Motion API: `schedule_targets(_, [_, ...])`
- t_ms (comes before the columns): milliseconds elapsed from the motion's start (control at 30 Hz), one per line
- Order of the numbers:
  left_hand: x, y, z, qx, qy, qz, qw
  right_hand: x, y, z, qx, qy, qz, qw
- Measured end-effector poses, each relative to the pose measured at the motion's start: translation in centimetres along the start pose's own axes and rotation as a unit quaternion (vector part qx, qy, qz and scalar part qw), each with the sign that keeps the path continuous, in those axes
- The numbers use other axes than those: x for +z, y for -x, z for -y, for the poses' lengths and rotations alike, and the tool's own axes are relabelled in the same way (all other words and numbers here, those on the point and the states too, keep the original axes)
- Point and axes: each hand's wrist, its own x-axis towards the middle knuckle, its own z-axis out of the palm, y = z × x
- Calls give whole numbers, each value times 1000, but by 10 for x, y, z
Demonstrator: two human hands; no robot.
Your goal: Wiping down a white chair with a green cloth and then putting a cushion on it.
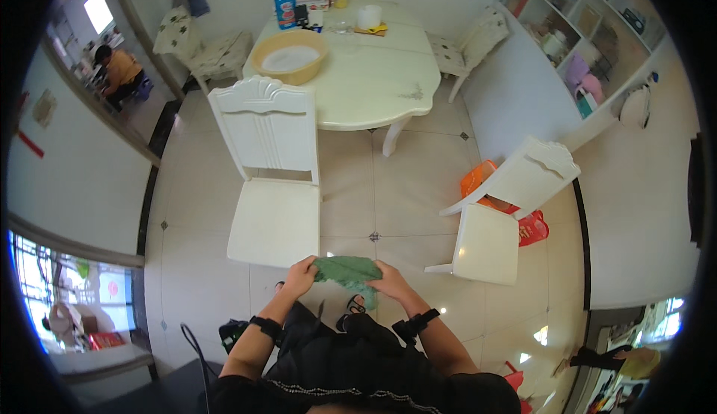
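A green cloth (pixel 348 270) is stretched between my two hands, above the floor and in front of my lap. My left hand (pixel 301 277) grips its left end. The right end is pinched in my right hand (pixel 390 283), and a loose corner hangs down below that hand. Just beyond my left hand stands a white wooden chair (pixel 274 221), its seat towards me and its back towards the table. Each of my forearms wears a black strap.
A pale oval table (pixel 369 97) bears a yellow basin (pixel 313 69) of whitish, foamy-looking content and a blue pump bottle (pixel 285 8). Another white chair (pixel 487 240) stands at right beside red and orange bags (pixel 476 177). Two people are visible, one through the left doorway, one at lower right.
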Motion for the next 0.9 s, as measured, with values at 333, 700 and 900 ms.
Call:
schedule_targets(333, [40,-36,-65,-19,54,125,990,-41,4,-49,57,-106,-68,990])
schedule_targets(700, [35,-165,-146,-76,281,177,940,-104,-83,40,72,-359,-1,931])
schedule_targets(900, [17,-215,-197,56,353,289,888,-124,-153,99,-59,-384,-121,913])
